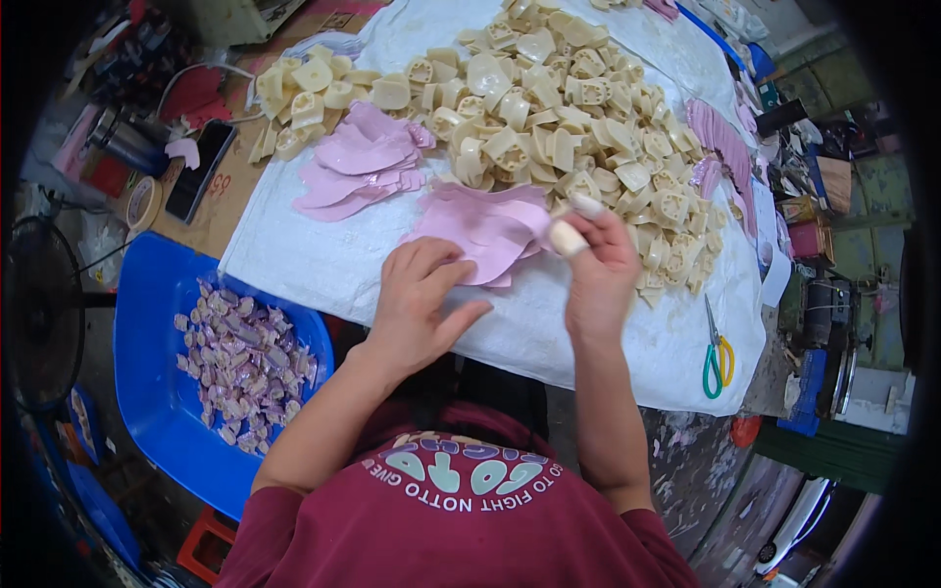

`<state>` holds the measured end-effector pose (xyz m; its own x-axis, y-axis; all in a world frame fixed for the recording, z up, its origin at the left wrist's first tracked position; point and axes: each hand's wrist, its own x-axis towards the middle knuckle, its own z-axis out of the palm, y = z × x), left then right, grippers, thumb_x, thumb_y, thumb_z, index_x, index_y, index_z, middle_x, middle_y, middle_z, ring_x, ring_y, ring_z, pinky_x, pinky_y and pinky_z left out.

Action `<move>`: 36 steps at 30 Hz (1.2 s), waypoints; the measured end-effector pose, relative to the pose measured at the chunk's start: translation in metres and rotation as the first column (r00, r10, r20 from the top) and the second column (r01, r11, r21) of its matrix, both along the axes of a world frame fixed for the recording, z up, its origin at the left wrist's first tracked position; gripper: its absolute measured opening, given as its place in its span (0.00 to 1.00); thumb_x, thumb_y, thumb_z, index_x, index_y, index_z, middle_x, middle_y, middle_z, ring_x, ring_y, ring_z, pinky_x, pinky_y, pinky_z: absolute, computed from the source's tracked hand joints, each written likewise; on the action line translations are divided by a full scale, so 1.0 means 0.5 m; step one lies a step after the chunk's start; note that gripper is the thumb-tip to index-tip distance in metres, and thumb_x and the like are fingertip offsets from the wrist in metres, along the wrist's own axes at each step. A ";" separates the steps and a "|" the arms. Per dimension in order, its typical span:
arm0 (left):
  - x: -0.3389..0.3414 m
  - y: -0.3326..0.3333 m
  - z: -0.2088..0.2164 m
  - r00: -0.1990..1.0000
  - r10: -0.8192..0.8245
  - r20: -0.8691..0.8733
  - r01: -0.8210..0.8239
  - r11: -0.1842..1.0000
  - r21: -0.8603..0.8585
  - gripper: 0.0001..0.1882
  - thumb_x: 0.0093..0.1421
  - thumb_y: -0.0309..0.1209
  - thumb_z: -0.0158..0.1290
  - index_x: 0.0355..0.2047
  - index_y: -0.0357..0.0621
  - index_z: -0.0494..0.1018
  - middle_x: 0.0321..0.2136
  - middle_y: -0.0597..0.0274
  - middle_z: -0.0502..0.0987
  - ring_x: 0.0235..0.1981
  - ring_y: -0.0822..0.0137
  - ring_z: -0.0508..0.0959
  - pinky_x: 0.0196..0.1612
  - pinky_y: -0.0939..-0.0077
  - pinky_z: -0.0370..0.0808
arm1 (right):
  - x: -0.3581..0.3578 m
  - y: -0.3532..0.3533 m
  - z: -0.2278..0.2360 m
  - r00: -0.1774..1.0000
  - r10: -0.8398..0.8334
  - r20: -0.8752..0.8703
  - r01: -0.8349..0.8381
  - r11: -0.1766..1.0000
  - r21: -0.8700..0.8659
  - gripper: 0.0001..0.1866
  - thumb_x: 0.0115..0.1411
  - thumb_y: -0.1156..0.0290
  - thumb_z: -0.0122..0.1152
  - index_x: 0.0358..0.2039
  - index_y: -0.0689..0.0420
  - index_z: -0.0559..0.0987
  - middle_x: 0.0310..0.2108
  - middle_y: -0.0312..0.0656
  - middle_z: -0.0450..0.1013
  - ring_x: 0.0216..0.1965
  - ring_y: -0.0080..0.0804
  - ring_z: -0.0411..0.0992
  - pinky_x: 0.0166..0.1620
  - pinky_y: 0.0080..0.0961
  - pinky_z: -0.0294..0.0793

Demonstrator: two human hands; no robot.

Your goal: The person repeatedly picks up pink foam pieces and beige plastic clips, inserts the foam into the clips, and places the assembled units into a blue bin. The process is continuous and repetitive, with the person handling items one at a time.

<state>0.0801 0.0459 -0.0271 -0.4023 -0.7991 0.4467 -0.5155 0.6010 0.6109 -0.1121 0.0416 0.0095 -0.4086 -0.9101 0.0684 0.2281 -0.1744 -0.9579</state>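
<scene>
My left hand (420, 299) rests on a small stack of pink cut sheets (485, 230), fingers extended over its left part and thumb spread away. At the stack's right edge is my right hand (600, 265), its fingers curled and its thumb and a fingertip wearing pale covers. Those two tips are drawn close together; blur hides what lies between them. Just beyond, a large heap of cream moulded pieces (559, 118) covers much of the white cloth (323, 260). A second stack of pink sheets (358, 167) lies to the left of the first.
A blue tub (147, 392) of purple-wrapped pieces stands at lower left. Green-and-yellow-handled scissors (717, 358) lie near the cloth's right edge. A phone (201, 171), a tape roll (144, 203) and a metal flask (127, 142) sit at left. More pink sheets (723, 147) lie far right.
</scene>
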 end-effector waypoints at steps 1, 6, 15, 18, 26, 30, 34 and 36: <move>0.002 0.008 0.021 1.000 0.008 -0.019 -0.008 1.000 0.017 0.26 0.45 0.35 0.66 0.45 0.42 0.74 0.46 0.53 0.72 0.48 0.53 0.70 0.53 0.60 0.63 | -0.015 0.014 -0.002 0.985 -0.034 -0.170 0.028 0.999 -0.038 0.13 0.51 0.83 0.63 0.38 0.60 0.78 0.33 0.36 0.76 0.34 0.22 0.72 0.39 0.22 0.73; -0.040 0.020 0.075 0.890 0.013 -0.455 0.223 0.858 0.462 0.15 0.56 0.31 0.59 0.43 0.40 0.76 0.44 0.57 0.71 0.47 0.65 0.70 0.49 0.72 0.66 | 0.016 0.088 0.007 0.636 -0.127 -0.761 -0.088 0.968 -0.235 0.14 0.47 0.83 0.64 0.38 0.61 0.79 0.36 0.43 0.75 0.35 0.36 0.73 0.42 0.27 0.73; -0.051 -0.005 0.093 0.549 0.405 -0.731 0.548 0.486 0.681 0.16 0.64 0.31 0.51 0.47 0.31 0.73 0.44 0.44 0.76 0.46 0.58 0.78 0.42 0.68 0.82 | -0.201 0.157 -0.045 -0.065 0.041 -0.997 0.048 0.998 0.037 0.14 0.46 0.83 0.54 0.36 0.62 0.78 0.45 0.45 0.73 0.48 0.43 0.69 0.46 0.36 0.70; -0.062 -0.004 0.086 0.488 0.477 -0.731 0.570 0.460 0.681 0.18 0.64 0.32 0.50 0.48 0.30 0.71 0.45 0.41 0.75 0.48 0.54 0.77 0.45 0.66 0.81 | -0.222 0.187 -0.040 -0.150 0.048 -0.987 -0.007 0.999 0.049 0.15 0.45 0.83 0.55 0.36 0.62 0.78 0.45 0.43 0.72 0.51 0.41 0.66 0.48 0.35 0.68; -0.070 0.008 0.081 0.346 0.523 -0.779 0.670 0.443 0.596 0.18 0.65 0.34 0.49 0.49 0.31 0.70 0.50 0.40 0.72 0.51 0.52 0.75 0.51 0.66 0.78 | -0.312 0.240 -0.046 0.619 0.020 -0.785 0.201 0.962 0.183 0.18 0.49 0.87 0.56 0.43 0.63 0.75 0.41 0.46 0.73 0.39 0.40 0.75 0.42 0.29 0.75; -0.081 0.018 0.092 0.341 0.570 -0.748 0.656 0.425 0.623 0.18 0.65 0.34 0.49 0.49 0.33 0.71 0.48 0.44 0.74 0.49 0.57 0.77 0.50 0.68 0.78 | -0.165 0.200 0.050 0.900 -0.085 -0.428 0.157 0.978 0.136 0.19 0.51 0.84 0.62 0.45 0.64 0.75 0.38 0.47 0.76 0.40 0.32 0.76 0.44 0.23 0.76; -0.083 0.029 0.108 0.277 0.570 -0.774 0.671 0.462 0.580 0.17 0.65 0.34 0.50 0.49 0.34 0.71 0.48 0.47 0.75 0.47 0.61 0.78 0.50 0.68 0.78 | -0.017 0.155 0.079 0.613 -0.093 -0.785 -0.162 0.957 -0.240 0.15 0.48 0.85 0.63 0.37 0.63 0.74 0.38 0.51 0.76 0.39 0.44 0.77 0.42 0.29 0.77; -0.077 0.041 0.128 0.288 0.544 -0.788 0.670 0.474 0.571 0.19 0.66 0.36 0.49 0.51 0.35 0.70 0.48 0.46 0.75 0.48 0.60 0.77 0.52 0.66 0.75 | 0.013 0.122 0.068 0.622 -0.124 -0.773 -0.235 0.912 -0.335 0.14 0.47 0.85 0.62 0.35 0.63 0.73 0.39 0.52 0.76 0.39 0.48 0.76 0.42 0.31 0.76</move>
